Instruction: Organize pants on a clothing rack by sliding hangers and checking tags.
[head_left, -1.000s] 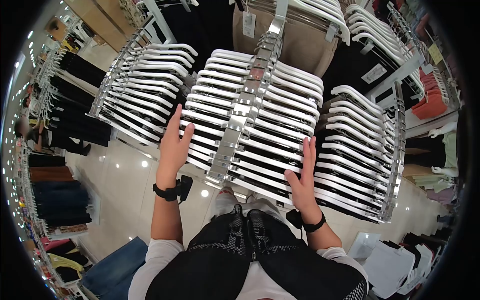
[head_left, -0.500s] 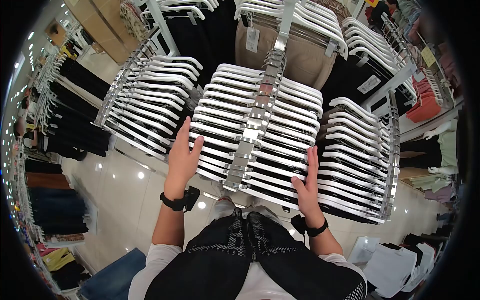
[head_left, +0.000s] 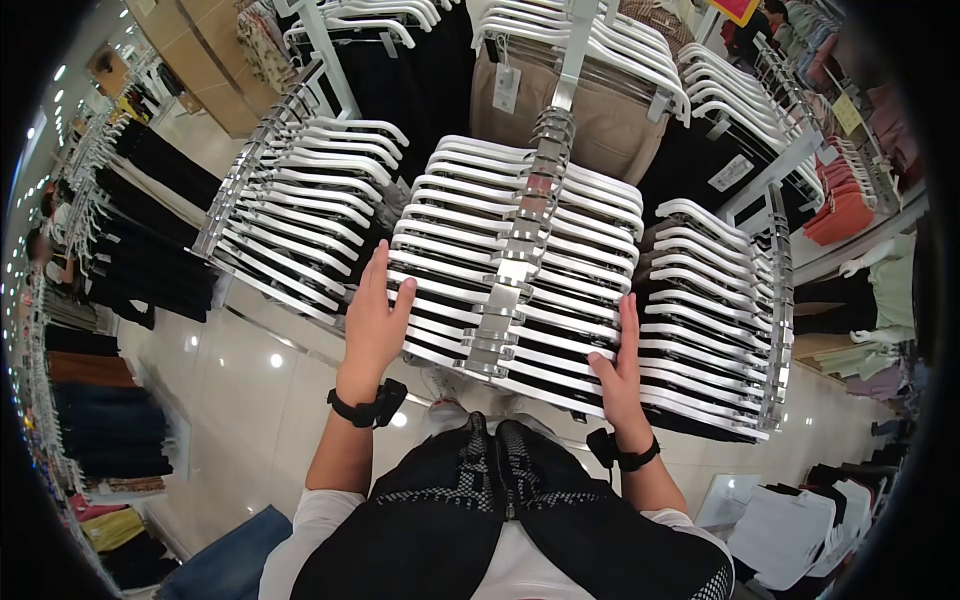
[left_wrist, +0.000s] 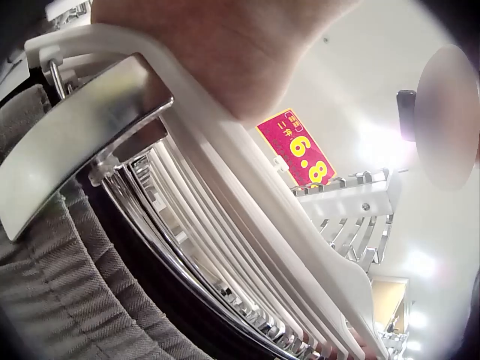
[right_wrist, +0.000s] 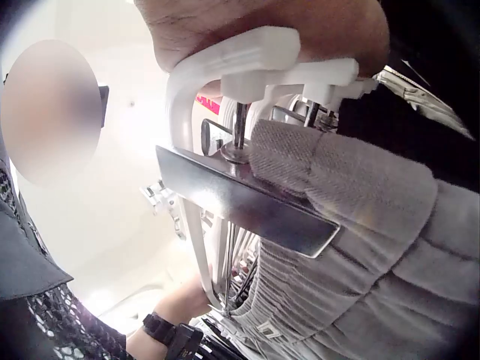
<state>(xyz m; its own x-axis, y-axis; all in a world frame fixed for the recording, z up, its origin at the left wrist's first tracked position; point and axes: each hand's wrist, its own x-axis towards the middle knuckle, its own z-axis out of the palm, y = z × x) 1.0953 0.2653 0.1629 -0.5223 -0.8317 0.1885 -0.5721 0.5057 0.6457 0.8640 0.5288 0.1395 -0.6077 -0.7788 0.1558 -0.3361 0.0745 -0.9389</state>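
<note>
White hangers (head_left: 590, 250) hang in a row on a metal rail between both hands. The left hand (head_left: 375, 325) rests along their left ends, fingers straight and thumb raised. At their right ends lies the right hand (head_left: 620, 375), its fingers extended forward. In the left wrist view the left palm (left_wrist: 225, 52) touches the end of a white hanger (left_wrist: 225, 172), above a metal clip (left_wrist: 82, 142) and grey ribbed fabric (left_wrist: 67, 277). The right palm (right_wrist: 262, 30) is against hanger ends (right_wrist: 262, 56) in the right wrist view, with grey trousers (right_wrist: 367, 195) clipped below.
More hangers stand on side rails at left (head_left: 300, 215) and right (head_left: 705, 310). Behind the middle row hang beige trousers (head_left: 575, 110) with a tag. Dark clothes (head_left: 150, 240) line the far left; folded jeans (head_left: 225, 560) lie lower left. A mannequin (head_left: 885, 290) stands at right.
In the head view the middle row and the left hand have shifted slightly right and down. The right hand has also moved a little lower. Both hands keep their place at the hanger ends.
</note>
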